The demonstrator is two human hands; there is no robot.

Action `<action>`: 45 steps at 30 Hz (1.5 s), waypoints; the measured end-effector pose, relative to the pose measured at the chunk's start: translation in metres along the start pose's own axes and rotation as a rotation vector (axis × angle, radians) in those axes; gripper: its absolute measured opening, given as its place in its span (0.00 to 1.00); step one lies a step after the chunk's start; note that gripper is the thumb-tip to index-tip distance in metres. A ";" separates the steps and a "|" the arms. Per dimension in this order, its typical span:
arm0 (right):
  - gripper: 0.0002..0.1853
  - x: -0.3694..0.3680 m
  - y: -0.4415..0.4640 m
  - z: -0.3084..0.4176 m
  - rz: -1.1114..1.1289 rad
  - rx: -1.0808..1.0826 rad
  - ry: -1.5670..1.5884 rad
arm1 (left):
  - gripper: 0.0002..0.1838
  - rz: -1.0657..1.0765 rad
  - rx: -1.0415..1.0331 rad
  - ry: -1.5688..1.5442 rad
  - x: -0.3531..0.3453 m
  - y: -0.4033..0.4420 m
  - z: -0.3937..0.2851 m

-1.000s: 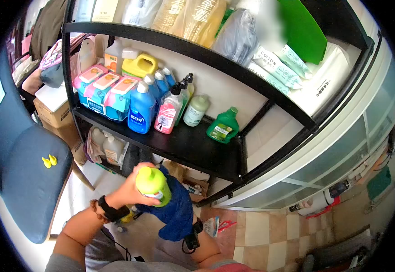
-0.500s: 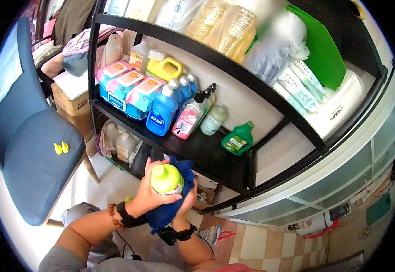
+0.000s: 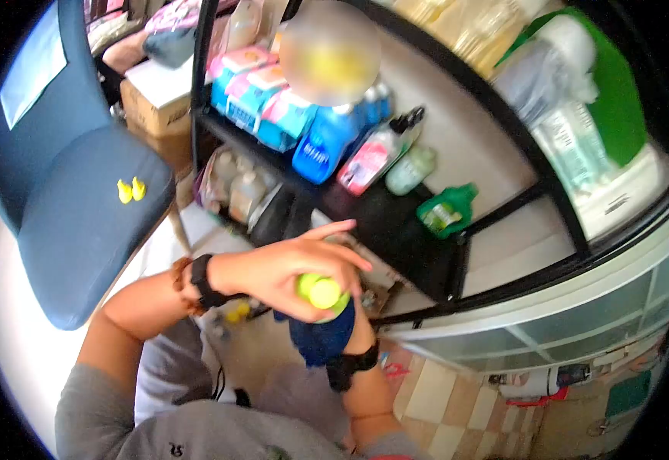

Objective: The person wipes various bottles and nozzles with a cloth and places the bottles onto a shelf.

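My left hand (image 3: 292, 264) is curled over the top of a lime-green bottle (image 3: 324, 294), thumb on the near side and some fingers extended past it. Beneath the bottle hangs a dark blue cloth (image 3: 321, 337). My right hand (image 3: 360, 326) holds the cloth against the bottle from the right; its fingers are mostly hidden behind the cloth and my left hand.
Ahead, a black shelf (image 3: 419, 257) carries a blue bottle (image 3: 324, 146), a pink bottle (image 3: 367, 162), a pale green bottle (image 3: 410, 170), a dark green bottle (image 3: 446, 211) and wipes packs (image 3: 261, 111). Two yellow objects (image 3: 131, 189) lie on the blue chair (image 3: 93, 222) at left.
The view has swung, shifting the shelf up and right. My right hand came up to the bottle with the cloth. My left hand has moved from the bottle's side to over its top.
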State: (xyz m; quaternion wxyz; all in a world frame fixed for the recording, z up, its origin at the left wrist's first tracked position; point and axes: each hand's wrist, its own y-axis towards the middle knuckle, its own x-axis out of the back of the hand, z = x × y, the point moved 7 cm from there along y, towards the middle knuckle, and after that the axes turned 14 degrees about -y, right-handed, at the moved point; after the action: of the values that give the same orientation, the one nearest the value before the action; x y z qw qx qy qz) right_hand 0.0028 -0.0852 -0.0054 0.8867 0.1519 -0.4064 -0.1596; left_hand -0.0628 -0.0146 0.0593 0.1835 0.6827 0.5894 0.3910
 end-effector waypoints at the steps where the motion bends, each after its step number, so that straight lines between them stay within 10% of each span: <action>1: 0.20 -0.009 -0.006 -0.013 0.002 0.013 -0.050 | 0.15 -0.134 0.025 -0.178 -0.004 -0.004 0.016; 3: 0.19 -0.011 -0.009 -0.031 -0.090 -0.140 0.076 | 0.16 -0.229 0.046 -0.088 0.001 -0.004 0.015; 6: 0.28 -0.019 -0.015 -0.037 -0.451 -0.540 1.122 | 0.11 -0.754 0.108 -0.298 0.009 -0.031 0.053; 9: 0.24 0.010 -0.027 -0.023 -0.884 -0.268 -0.226 | 0.09 -1.179 0.324 -0.782 0.003 -0.053 0.087; 11: 0.25 0.007 -0.031 0.009 -0.867 0.338 -0.713 | 0.10 -1.279 0.480 -0.958 -0.002 -0.059 0.095; 21: 0.44 0.020 -0.004 -0.002 -0.520 0.060 -0.333 | 0.09 -0.861 0.354 -0.338 0.007 -0.037 0.049; 27: 0.25 0.017 -0.012 -0.049 -0.421 -0.222 0.419 | 0.09 -0.545 0.280 -0.368 0.005 -0.018 0.038; 33: 0.25 0.080 -0.013 -0.041 -0.143 -0.237 -0.520 | 0.13 -0.880 0.380 -0.731 0.028 -0.047 0.067; 37: 0.33 0.076 -0.015 -0.052 0.389 -0.052 0.005 | 0.13 -0.745 0.354 -0.785 0.028 -0.037 0.070; 45: 0.45 0.050 -0.002 -0.044 0.334 -0.237 0.596 | 0.16 -0.129 0.321 -0.682 -0.004 0.037 0.053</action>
State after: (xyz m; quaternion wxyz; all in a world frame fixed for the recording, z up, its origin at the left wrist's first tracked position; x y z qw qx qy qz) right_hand 0.0672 -0.1013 0.0005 0.9916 0.0192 -0.1277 -0.0071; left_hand 0.0014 -0.0161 0.0509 0.2841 0.7551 0.5901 0.0314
